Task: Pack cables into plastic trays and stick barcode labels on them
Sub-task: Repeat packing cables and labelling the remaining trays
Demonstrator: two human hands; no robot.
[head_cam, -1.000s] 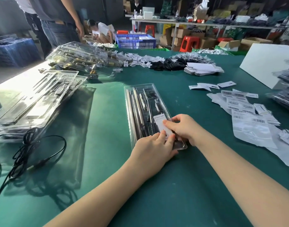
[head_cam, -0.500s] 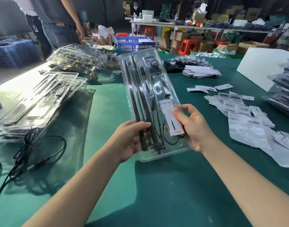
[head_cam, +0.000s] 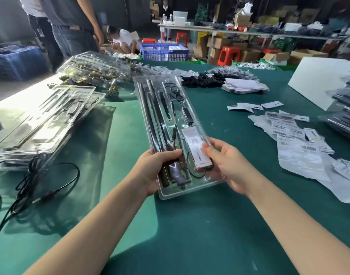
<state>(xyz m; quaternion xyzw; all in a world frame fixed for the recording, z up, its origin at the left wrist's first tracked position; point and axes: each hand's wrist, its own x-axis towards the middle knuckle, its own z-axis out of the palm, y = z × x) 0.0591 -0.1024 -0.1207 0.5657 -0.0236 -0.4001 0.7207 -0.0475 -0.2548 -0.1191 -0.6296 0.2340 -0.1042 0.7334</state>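
Tray lifted off table, held tilted by both hands.

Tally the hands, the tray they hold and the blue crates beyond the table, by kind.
hands: 2, left hand and right hand
clear tray, held in both: 1
blue crates: 2
Total: 5

Left hand and right hand bare; forearms unsleeved (no rings, no gloves).

Both forearms reach forward; left hand grips with thumb on top, right hand fingers curled, both raised.
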